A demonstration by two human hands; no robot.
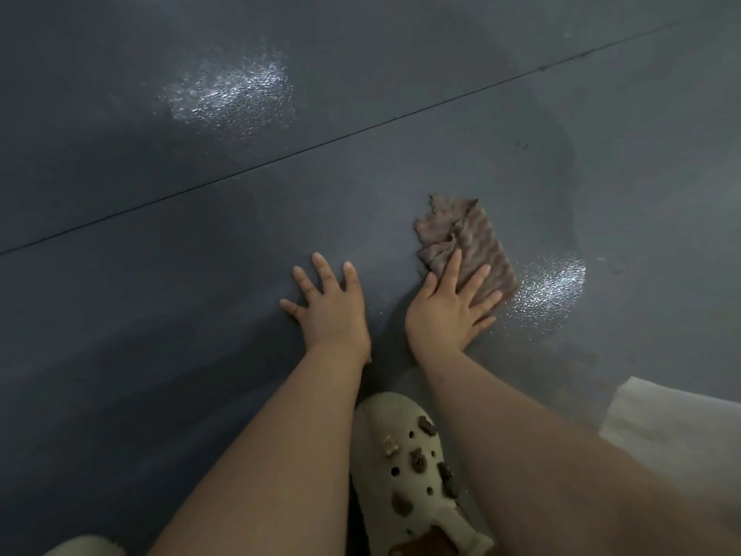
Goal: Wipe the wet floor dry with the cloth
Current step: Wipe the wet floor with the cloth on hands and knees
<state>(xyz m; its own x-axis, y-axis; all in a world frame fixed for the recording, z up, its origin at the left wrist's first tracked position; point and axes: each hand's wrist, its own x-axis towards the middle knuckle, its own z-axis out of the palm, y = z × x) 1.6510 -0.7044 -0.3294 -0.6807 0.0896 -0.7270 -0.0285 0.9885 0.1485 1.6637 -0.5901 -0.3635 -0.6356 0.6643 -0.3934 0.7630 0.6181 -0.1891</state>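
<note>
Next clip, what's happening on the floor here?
A person crouches over a dark grey floor, wiping it. The right hand presses flat, fingers spread, on a crumpled brownish cloth. The left hand rests open on the bare floor beside it, as if for support. A glistening wet patch lies just right of the cloth. A cream clog with charms shows between the forearms.

Cloth [469, 246] under right hand [445, 311], left hand [328, 307] beside.
</note>
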